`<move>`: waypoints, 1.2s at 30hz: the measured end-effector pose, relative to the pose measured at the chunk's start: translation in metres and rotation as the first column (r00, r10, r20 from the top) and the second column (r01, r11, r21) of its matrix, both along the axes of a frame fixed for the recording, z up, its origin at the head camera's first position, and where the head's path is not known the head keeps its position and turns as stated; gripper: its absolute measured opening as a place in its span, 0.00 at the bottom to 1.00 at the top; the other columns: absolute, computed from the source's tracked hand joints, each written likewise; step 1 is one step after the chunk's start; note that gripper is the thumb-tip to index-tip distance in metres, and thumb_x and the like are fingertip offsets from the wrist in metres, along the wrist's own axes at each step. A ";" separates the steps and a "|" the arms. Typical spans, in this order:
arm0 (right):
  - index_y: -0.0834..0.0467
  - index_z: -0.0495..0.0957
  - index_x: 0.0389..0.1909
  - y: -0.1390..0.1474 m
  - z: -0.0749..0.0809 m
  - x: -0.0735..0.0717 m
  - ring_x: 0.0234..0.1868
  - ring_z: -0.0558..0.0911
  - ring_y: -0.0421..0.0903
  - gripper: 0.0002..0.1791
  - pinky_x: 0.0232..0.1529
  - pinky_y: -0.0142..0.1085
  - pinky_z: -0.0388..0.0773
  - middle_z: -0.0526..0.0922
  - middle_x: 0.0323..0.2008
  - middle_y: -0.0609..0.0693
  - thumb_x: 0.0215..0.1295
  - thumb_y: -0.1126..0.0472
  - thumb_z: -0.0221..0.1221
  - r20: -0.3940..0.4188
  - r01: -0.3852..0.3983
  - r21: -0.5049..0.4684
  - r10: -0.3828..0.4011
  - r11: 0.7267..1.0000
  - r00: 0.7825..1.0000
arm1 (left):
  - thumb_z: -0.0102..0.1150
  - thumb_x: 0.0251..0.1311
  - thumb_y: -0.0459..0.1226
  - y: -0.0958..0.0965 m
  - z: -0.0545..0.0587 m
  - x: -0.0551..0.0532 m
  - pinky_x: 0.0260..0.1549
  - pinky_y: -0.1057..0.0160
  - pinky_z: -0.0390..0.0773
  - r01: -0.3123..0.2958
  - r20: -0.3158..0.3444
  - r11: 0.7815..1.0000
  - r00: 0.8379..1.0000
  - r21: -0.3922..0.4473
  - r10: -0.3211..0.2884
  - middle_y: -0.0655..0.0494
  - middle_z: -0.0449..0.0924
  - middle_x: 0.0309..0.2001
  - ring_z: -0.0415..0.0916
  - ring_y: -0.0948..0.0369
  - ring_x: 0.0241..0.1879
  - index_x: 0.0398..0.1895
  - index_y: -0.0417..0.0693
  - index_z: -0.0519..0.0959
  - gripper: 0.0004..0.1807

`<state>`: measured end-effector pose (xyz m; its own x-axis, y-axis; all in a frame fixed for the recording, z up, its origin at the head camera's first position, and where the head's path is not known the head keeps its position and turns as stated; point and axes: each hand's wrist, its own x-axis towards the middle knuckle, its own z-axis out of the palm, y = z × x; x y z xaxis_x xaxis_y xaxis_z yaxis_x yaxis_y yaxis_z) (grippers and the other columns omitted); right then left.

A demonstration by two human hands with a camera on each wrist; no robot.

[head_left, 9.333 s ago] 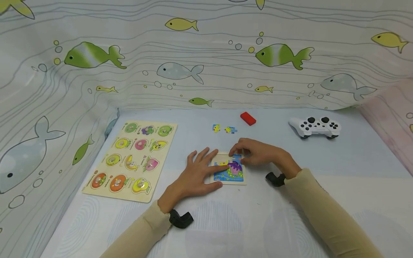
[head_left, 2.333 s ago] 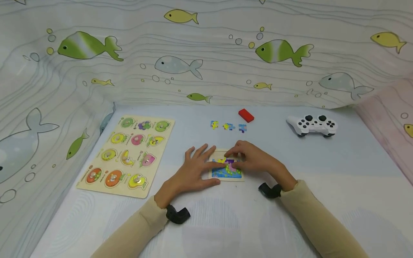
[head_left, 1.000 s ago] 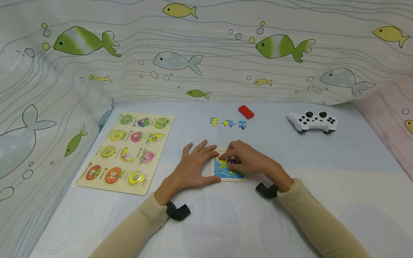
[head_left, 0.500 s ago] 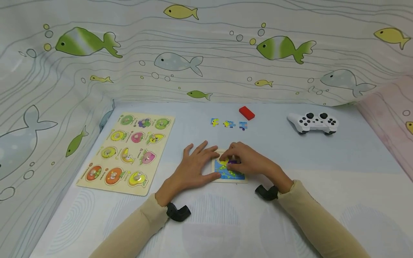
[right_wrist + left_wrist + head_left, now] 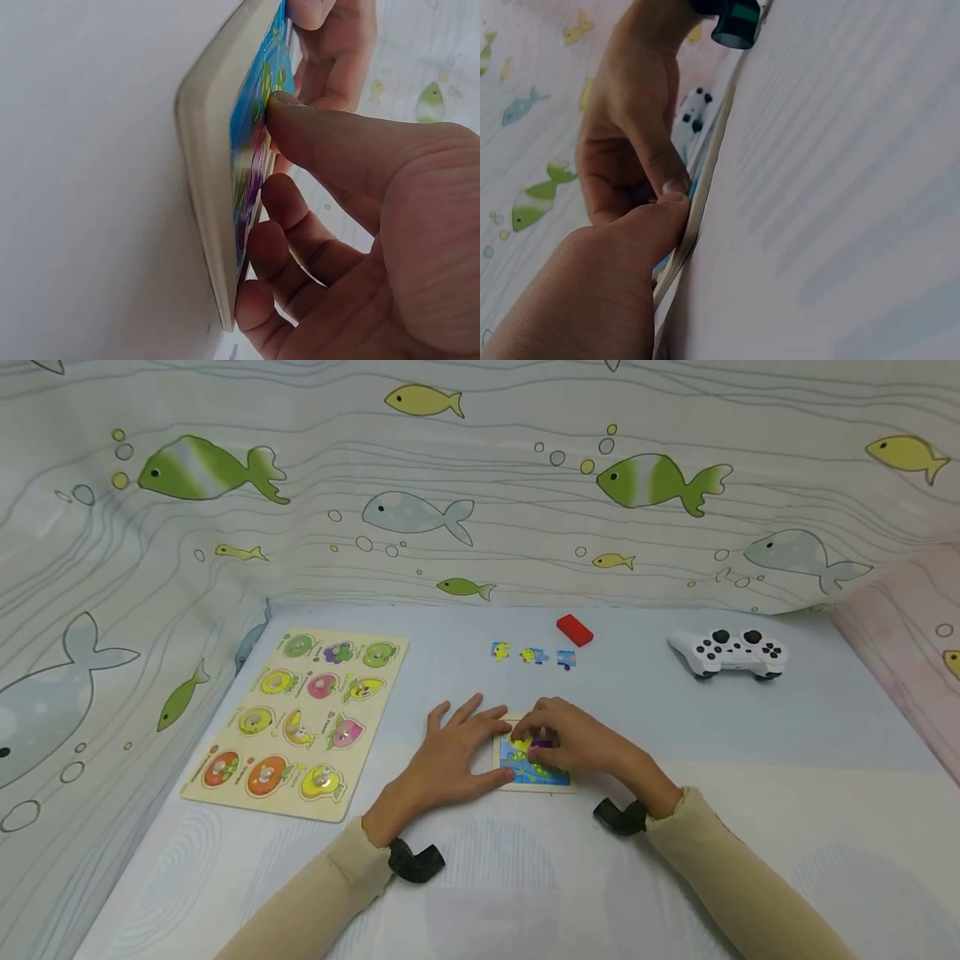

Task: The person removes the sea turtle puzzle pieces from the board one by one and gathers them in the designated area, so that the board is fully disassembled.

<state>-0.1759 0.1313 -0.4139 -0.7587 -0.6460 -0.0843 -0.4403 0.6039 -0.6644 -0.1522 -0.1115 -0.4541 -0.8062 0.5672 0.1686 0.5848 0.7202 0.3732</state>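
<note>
Fruit board lies flat at the far left, its 12 shapes all in their slots, so it seems to need nothing. Next comes the left hand, fingers spread and gripping nothing, thumb resting on the near left part of the small puzzle tray. That tray sits flat on the table between both hands. The lower part of its blue sea picture is filled; the upper right is covered by fingers, so the full count inside cannot be told. Beyond the tray, 3 loose pieces lie in a row: a yellow piece, a yellow-and-blue piece and a blue piece. I judge the job as partway along, with at least these 3 outside. The right hand reaches over the picture, fingers bent and thumb touching it; whether a piece is pinched, I cannot tell. A red block lies behind the pieces, and a white game controller rests well apart at far right, both untouched.
</note>
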 end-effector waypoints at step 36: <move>0.56 0.86 0.45 0.003 -0.004 0.001 0.28 0.74 0.39 0.08 0.31 0.29 0.73 0.85 0.33 0.45 0.66 0.63 0.66 -0.016 -0.015 -0.231 0.012 0.973 1.000 | 0.58 0.61 0.65 -0.001 -0.003 0.003 0.71 0.31 0.42 0.005 0.001 1.000 1.000 0.009 -0.005 0.62 0.67 0.76 0.51 0.48 0.81 0.66 0.62 0.75 0.34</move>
